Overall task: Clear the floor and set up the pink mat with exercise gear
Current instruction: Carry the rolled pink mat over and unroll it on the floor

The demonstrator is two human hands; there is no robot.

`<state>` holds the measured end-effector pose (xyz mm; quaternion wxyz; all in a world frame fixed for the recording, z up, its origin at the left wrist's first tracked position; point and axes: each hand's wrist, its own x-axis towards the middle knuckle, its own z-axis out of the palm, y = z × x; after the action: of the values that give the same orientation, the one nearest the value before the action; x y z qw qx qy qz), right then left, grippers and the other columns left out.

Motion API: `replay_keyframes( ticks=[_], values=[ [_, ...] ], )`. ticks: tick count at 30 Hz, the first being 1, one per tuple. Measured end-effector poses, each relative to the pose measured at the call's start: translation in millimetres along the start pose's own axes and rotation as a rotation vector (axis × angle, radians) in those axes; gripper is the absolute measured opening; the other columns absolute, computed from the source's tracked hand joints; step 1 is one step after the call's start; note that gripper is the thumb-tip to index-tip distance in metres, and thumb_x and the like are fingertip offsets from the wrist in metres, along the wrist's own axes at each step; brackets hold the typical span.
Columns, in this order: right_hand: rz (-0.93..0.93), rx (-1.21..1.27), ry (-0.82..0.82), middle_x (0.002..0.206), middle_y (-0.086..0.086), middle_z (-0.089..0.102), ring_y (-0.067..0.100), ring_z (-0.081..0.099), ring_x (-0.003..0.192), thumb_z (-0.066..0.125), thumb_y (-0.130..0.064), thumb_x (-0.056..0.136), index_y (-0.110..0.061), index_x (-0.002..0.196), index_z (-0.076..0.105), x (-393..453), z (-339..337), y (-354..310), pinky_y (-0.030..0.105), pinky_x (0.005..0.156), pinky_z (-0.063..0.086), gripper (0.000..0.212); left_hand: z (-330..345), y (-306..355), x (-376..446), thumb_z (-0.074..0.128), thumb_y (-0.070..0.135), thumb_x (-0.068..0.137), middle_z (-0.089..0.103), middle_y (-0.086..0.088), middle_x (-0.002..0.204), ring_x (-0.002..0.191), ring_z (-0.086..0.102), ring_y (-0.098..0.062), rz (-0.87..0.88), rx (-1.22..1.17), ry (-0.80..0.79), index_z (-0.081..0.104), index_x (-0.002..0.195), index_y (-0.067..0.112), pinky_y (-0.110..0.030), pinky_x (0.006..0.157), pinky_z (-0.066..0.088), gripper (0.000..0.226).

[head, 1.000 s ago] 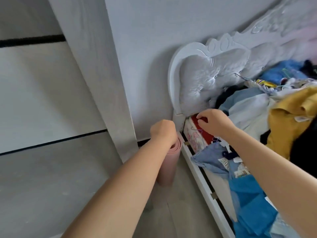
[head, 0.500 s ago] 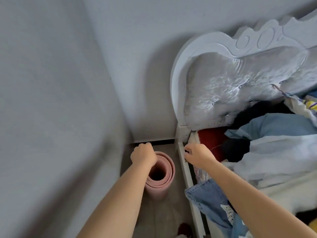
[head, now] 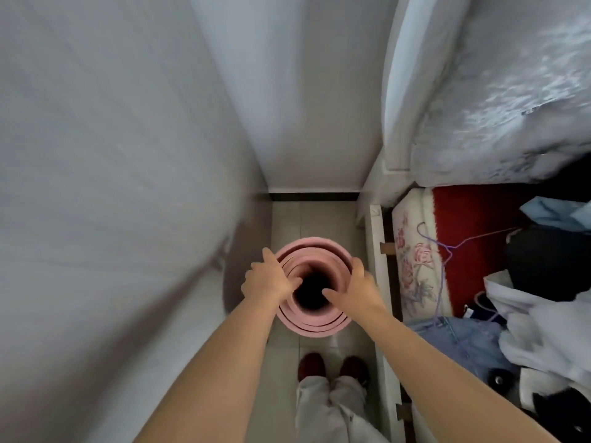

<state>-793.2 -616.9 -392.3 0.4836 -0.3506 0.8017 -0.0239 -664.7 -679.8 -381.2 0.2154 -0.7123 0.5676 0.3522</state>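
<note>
Looking straight down narrow floor (head: 319, 219) gap between wall and bed frame (head: 377, 244). Pink mat (head: 315, 326), rolled, stands upright on floor in far corner of gap. Half second ago only my left hand (head: 267, 279) held roll; now right hand (head: 355, 287) has left bed and joined it. Both hands grip top rim, fingers curled over opposite sides. I judge lift-out is ready. Roll's lower part hidden; fingertips inside hollow unclear. No exercise gear visible. Clothes pile (head: 527, 314) on bed cut off at right.
</note>
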Motion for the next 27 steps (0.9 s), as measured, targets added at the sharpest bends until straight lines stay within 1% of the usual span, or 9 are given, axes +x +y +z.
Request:
replay_keyframes(
  ticks=[2, 5, 9, 14, 16, 19, 21, 23, 27],
  values=[
    [0.036, 0.081, 0.01, 0.15, 0.014, 0.028, 0.032, 0.04, 0.132, 0.066, -0.03, 0.084, -0.018, 0.149, 0.002, 9.5, 7.8, 0.8, 0.041, 0.104, 0.041, 0.092, 10.4, -6.7, 11.8, 0.064, 0.046, 0.082, 0.048, -0.015, 0.14, 0.126, 0.05, -0.033, -0.014, -0.055, -0.039, 0.014, 0.148, 0.007, -0.04, 0.097, 0.045, 0.091],
    [0.048, 0.12, 0.05, 0.143, 0.015, 0.04, 0.033, 0.048, 0.125, 0.063, -0.019, 0.086, -0.024, 0.149, 0.007, 21.1, 14.9, 3.9, 0.042, 0.1, 0.044, 0.085, 20.2, -14.1, 19.0, 0.061, 0.034, 0.087, 0.057, -0.014, 0.129, 0.118, 0.056, -0.034, 0.015, -0.09, -0.027, 0.034, 0.132, 0.005, -0.037, 0.088, 0.047, 0.06],
    [-0.008, 0.057, 0.075, 0.12, 0.016, 0.059, 0.034, 0.058, 0.107, 0.051, -0.009, 0.088, -0.024, 0.142, 0.027, 20.8, 18.5, 6.8, 0.042, 0.091, 0.05, 0.061, 26.7, -18.2, 15.6, 0.051, 0.019, 0.092, 0.058, -0.017, 0.125, 0.113, 0.057, -0.036, 0.082, -0.113, -0.015, 0.035, 0.129, 0.005, -0.037, 0.085, 0.047, 0.043],
    [-0.077, -0.068, 0.044, 0.117, 0.015, 0.06, 0.032, 0.058, 0.103, 0.045, -0.004, 0.088, -0.023, 0.139, 0.032, 1.2, 13.7, 9.9, 0.041, 0.089, 0.05, 0.055, 30.9, -28.5, 0.5, 0.041, 0.013, 0.095, 0.059, -0.018, 0.122, 0.11, 0.058, -0.036, 0.133, 0.013, -0.001, 0.033, 0.126, 0.004, -0.039, 0.082, 0.047, 0.033],
    [-0.125, -0.125, 0.013, 0.117, 0.013, 0.06, 0.028, 0.058, 0.098, 0.046, -0.004, 0.088, -0.021, 0.138, 0.034, -10.3, 10.4, 9.5, 0.036, 0.083, 0.049, 0.054, 34.0, -36.9, -11.9, 0.04, 0.012, 0.095, 0.061, -0.017, 0.119, 0.107, 0.06, -0.036, 0.137, 0.021, 0.015, 0.031, 0.129, 0.007, -0.039, 0.081, 0.048, 0.036],
    [-0.223, -0.258, -0.032, 0.118, 0.012, 0.058, 0.028, 0.058, 0.103, 0.048, -0.005, 0.087, -0.02, 0.14, 0.032, -27.2, 2.7, 4.5, 0.034, 0.084, 0.049, 0.057, 35.8, -48.8, -32.9, 0.045, 0.011, 0.091, 0.062, -0.015, 0.12, 0.108, 0.06, -0.034, 0.099, -0.017, 0.002, 0.015, 0.145, 0.014, -0.038, 0.083, 0.048, 0.062],
    [-0.285, -0.354, -0.071, 0.116, 0.012, 0.059, 0.027, 0.057, 0.1, 0.048, -0.006, 0.086, -0.021, 0.138, 0.033, -43.5, -2.1, 3.1, 0.036, 0.086, 0.051, 0.056, 36.3, -58.1, -56.1, 0.052, 0.016, 0.088, 0.063, -0.013, 0.12, 0.109, 0.061, -0.033, 0.056, -0.046, -0.011, 0.007, 0.149, 0.018, -0.038, 0.083, 0.049, 0.076],
    [-0.344, -0.444, -0.118, 0.114, 0.011, 0.06, 0.025, 0.057, 0.098, 0.048, -0.008, 0.087, -0.021, 0.135, 0.037, -65.7, -7.2, 5.3, 0.036, 0.087, 0.051, 0.051, 39.6, -67.1, -87.7, 0.059, 0.021, 0.084, 0.064, -0.011, 0.117, 0.108, 0.062, -0.032, 0.013, -0.087, -0.025, 0.015, 0.145, 0.018, -0.036, 0.081, 0.049, 0.075],
    [-0.444, -0.671, -0.224, 0.123, 0.009, 0.058, 0.027, 0.055, 0.112, 0.048, -0.009, 0.088, -0.021, 0.137, 0.038, -118.5, -7.6, 4.0, 0.035, 0.095, 0.046, 0.052, 49.9, -92.5, -157.1, 0.06, 0.019, 0.083, 0.062, -0.011, 0.116, 0.106, 0.062, -0.031, -0.009, -0.13, -0.051, 0.031, 0.131, 0.01, -0.033, 0.072, 0.044, 0.056]
  ],
)
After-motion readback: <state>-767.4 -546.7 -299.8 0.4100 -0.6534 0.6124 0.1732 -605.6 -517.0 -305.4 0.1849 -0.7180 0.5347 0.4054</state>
